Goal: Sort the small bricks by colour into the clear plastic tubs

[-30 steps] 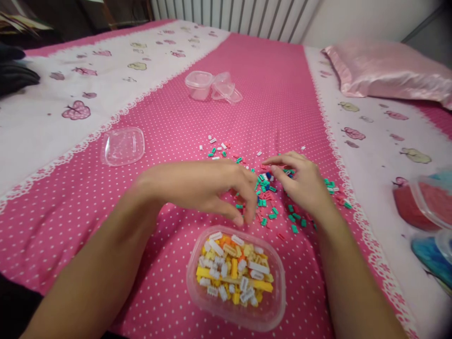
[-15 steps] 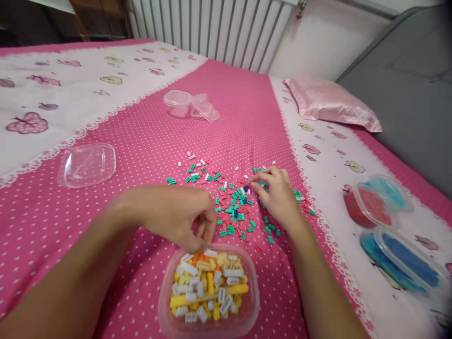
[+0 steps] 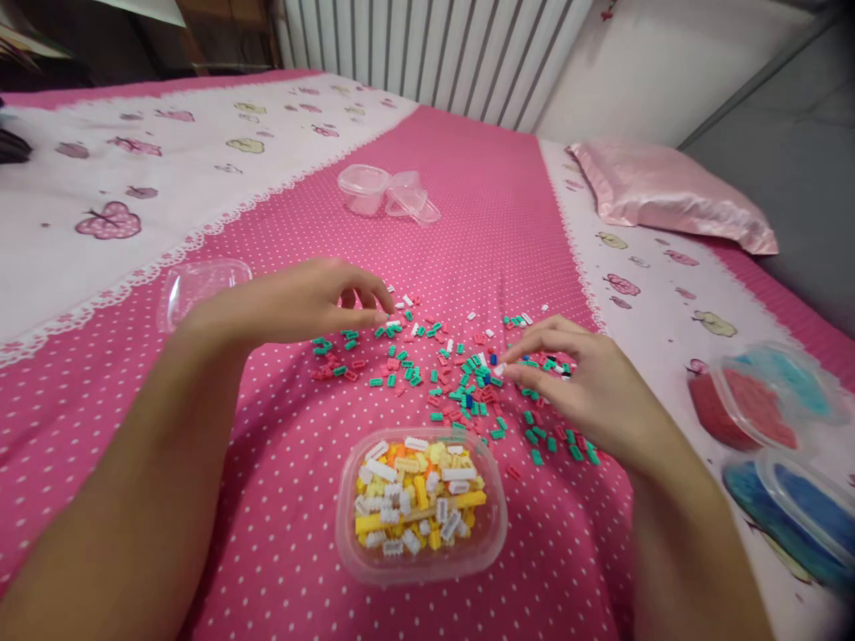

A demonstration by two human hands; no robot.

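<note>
Small green, pink, white and blue plastic building bricks (image 3: 460, 392) lie scattered over the pink dotted bedspread. My left hand (image 3: 313, 298) hovers at the far left part of the scatter, thumb and fingers apart, tips close to a few white and green bricks. At the right, my right hand (image 3: 581, 378) pinches a small white brick (image 3: 500, 369) between thumb and fingertips, beside some blue bricks. Nearest me stands an uncovered clear plastic container (image 3: 347, 547) holding white, yellow and orange bricks.
A clear lid (image 3: 200, 285) lies partly behind my left wrist. Farther off are clear containers (image 3: 364, 189). On the right sit tubs of red (image 3: 741, 405) and blue bricks (image 3: 811, 503). A pink pillow (image 3: 674, 196) and a radiator (image 3: 427, 53) are at the back.
My left hand has moved from above the container's far rim forward to the scattered bricks. My right hand stays among the bricks, now with a white one at its fingertips. The view has shifted.
</note>
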